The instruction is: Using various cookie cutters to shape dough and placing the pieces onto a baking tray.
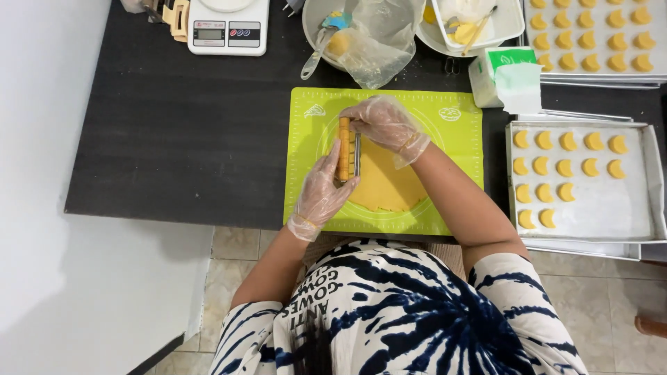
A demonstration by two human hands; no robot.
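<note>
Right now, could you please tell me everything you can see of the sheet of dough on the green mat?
The sheet of dough is a flat, thin, yellow-orange piece, rolled out smooth, lying in the middle of the green mat. Its lower edge curves roundly and looks slightly ragged; its upper part is hidden under the gloved right hand. The gloved left hand covers its left edge, holding an orange stick-like tool there.

black table [180,139] | green mat [458,160] | scale [228,26] | baking trays [625,208]
</note>
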